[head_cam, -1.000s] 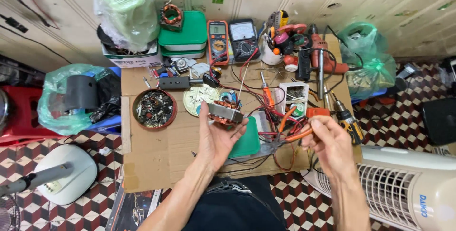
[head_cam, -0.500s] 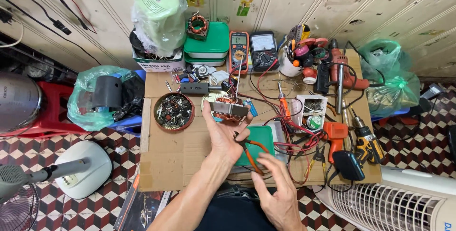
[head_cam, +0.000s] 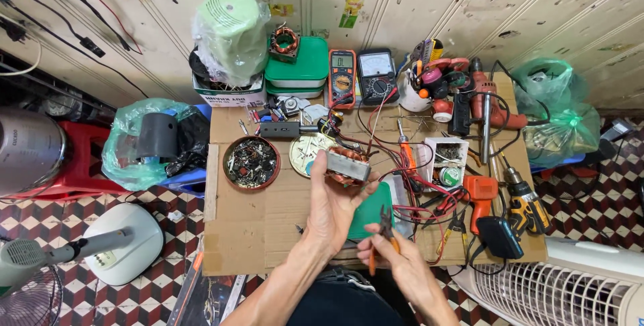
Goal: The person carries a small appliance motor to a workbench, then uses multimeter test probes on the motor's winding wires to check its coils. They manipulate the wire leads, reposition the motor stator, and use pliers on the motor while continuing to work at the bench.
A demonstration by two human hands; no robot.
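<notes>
The left hand (head_cam: pixel 333 208) is raised over the cardboard-covered worktable (head_cam: pixel 251 232), its fingers wrapped around a copper-wound motor stator with a grey steel core (head_cam: pixel 347 164), held above the round pale circuit disc (head_cam: pixel 307 153). The right hand (head_cam: pixel 396 265) sits lower, near the table's front edge, fingers closed on the orange handles of small black-jawed pliers (head_cam: pixel 385 227), apparently over a green plastic lid (head_cam: pixel 371 208). A round red dish of screws (head_cam: pixel 251 162) lies to the left.
</notes>
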